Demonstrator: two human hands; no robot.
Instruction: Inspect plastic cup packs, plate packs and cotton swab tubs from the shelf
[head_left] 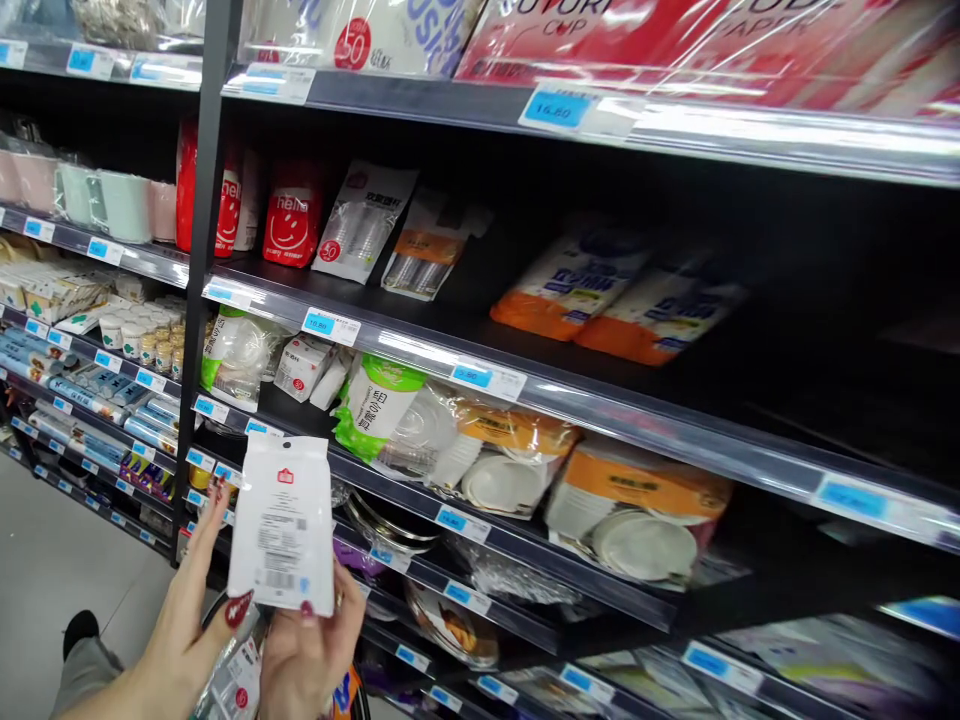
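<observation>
A white flat packet (281,540) with a red logo, small print and a hang hole faces me upright, its printed back showing. My right hand (311,650) grips it by the lower edge, thumb in front and fingers behind. At its left side is my left hand (180,610), fingers stretched upward and thumb apart near the lower left corner. Whether the left hand touches the packet is hard to tell. Under my hands, a clear plastic package (238,672) and part of an orange packet (345,695) show, largely hidden.
Store shelves (525,395) with price tags run across the view. They carry bagged disposable lids (645,545), a green-white bag (382,405), red smiley packs (290,222), and orange-white packs (570,285). A black upright post (196,250) divides the bays. Grey floor (45,540) lies lower left.
</observation>
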